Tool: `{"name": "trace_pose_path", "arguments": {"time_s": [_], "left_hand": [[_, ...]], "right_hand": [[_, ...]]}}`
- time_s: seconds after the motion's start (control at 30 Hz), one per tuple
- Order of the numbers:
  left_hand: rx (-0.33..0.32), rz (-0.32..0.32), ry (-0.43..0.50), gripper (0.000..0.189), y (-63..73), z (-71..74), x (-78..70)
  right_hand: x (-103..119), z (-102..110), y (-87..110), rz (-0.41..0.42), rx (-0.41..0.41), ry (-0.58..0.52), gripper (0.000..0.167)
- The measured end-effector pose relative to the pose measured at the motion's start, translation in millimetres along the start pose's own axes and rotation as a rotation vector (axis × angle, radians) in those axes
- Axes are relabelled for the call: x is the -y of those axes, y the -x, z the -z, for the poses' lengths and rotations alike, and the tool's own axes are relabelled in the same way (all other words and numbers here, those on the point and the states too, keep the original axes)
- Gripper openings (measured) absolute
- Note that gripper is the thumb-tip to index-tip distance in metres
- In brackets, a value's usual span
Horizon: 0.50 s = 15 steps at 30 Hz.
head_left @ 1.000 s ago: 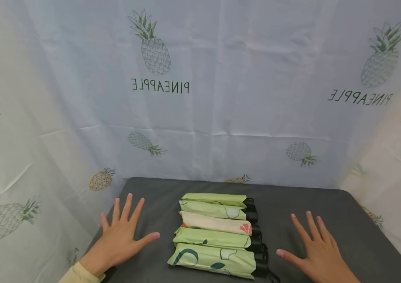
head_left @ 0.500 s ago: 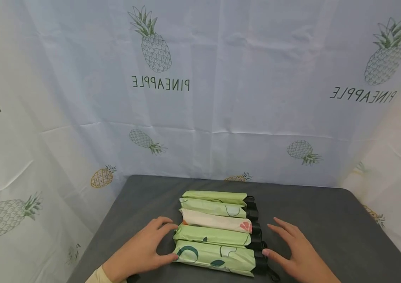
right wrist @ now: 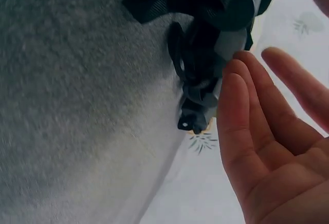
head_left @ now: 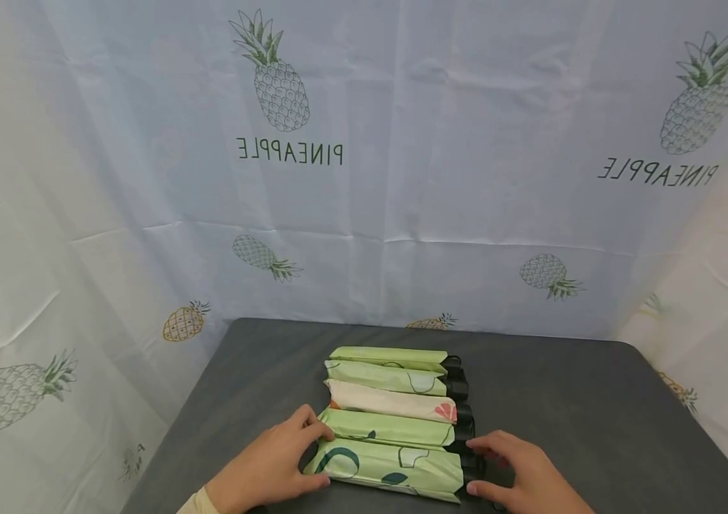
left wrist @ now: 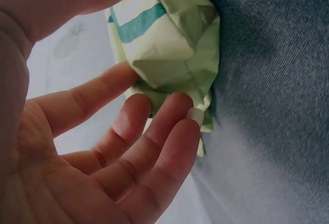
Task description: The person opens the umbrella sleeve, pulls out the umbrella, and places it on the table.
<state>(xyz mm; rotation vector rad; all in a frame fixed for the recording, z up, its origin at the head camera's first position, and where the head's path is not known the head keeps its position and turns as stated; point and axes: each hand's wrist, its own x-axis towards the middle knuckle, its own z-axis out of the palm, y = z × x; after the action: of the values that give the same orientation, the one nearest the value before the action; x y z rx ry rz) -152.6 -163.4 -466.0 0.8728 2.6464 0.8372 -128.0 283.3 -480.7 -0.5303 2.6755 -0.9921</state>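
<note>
Several folded umbrellas in fabric sleeves lie side by side in the head view. The nearest umbrella (head_left: 377, 467) is light green with dark green shapes. My left hand (head_left: 268, 460) pinches its left end, thumb on the near edge and index finger on the far edge. In the left wrist view the index finger touches the green sleeve (left wrist: 164, 54); the other fingers are bent below it. My right hand (head_left: 527, 478) brackets the same umbrella's black handle (head_left: 472, 467), thumb and fingers bent. How firmly it touches is hidden. Black straps (right wrist: 216, 8) appear in the right wrist view.
Behind it lie a green umbrella (head_left: 396, 430), a cream umbrella (head_left: 390, 400) with a pink print, and two more green ones, handles to the right. The dark grey table (head_left: 569, 400) has white pineapple-print curtains (head_left: 364, 193) behind and beside it.
Both hands have come inward from spread-fingered positions at the sides to the two ends of the nearest umbrella. Their fingers have bent. The umbrellas lie about where they were.
</note>
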Motion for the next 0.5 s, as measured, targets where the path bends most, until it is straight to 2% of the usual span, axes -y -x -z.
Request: {"name": "trace_pose_path", "arguments": {"time_s": [0.13,0.27,0.5], "left_hand": [[0.025,0.018,0.0,0.05,-0.4,-4.6,2.2],[0.038,0.027,0.002,0.05,-0.1,-7.2,2.4],[0.029,0.013,-0.051,0.042,-3.7,-8.5,0.1]], "right_hand": [[-4.8,-5.3,-2.4,0.013,0.068,-0.064,0.041],[-6.4,-8.8,-6.6,-0.007,0.111,-0.075,0.039],[-5.4,-10.8,-13.3,-0.048,0.126,-0.05,0.041]]}}
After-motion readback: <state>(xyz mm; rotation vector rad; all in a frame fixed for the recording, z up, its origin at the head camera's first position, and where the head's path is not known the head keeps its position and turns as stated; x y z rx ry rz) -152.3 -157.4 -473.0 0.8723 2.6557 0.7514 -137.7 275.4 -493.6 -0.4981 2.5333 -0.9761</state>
